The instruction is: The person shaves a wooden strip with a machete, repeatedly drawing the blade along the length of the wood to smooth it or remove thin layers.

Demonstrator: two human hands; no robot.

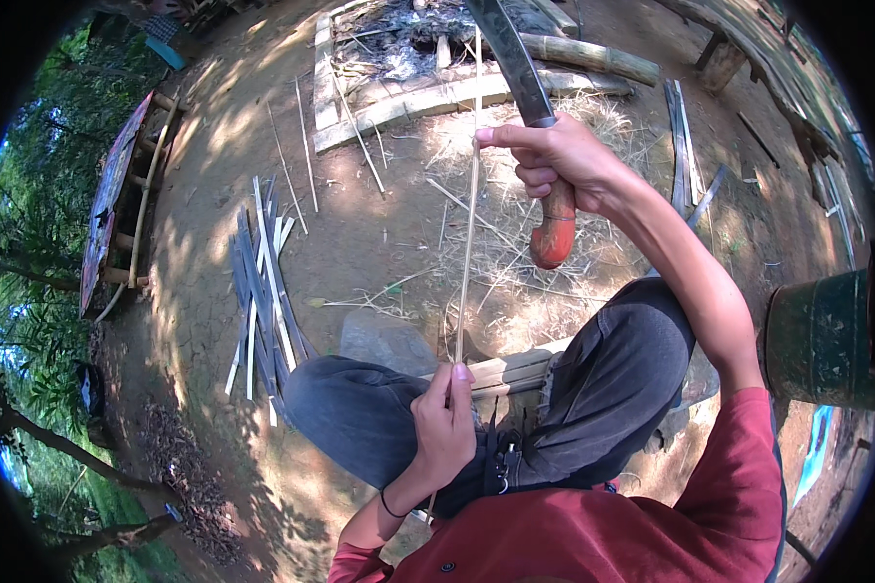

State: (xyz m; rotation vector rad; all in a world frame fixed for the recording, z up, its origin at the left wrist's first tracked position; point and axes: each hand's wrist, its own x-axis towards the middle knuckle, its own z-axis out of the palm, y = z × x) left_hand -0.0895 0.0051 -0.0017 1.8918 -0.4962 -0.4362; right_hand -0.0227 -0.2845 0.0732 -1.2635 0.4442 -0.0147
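My left hand (444,428) is closed low in front of my lap, pinching a thin pale bamboo strip (470,233) between thumb and fingers. The strip stands nearly upright in view, running away from me toward the fire pit. Farther out, my right hand (569,160) is wrapped round the red-brown wooden handle (556,233) of a machete. Its dark curved blade (515,63) points away past the top edge. A stretched-out fingertip of that hand touches the strip beside the blade. Pale split bamboo pieces (515,372) lie between my bent knees.
Dark and pale bamboo slats (262,282) lie heaped on the dirt at left; more slats (683,146) lie at right. An ash-filled fire pit (394,58) is edged with blocks. Shavings (525,243) litter the ground. A dark green bucket (822,335) stands at my right, a bench (117,204) far left.
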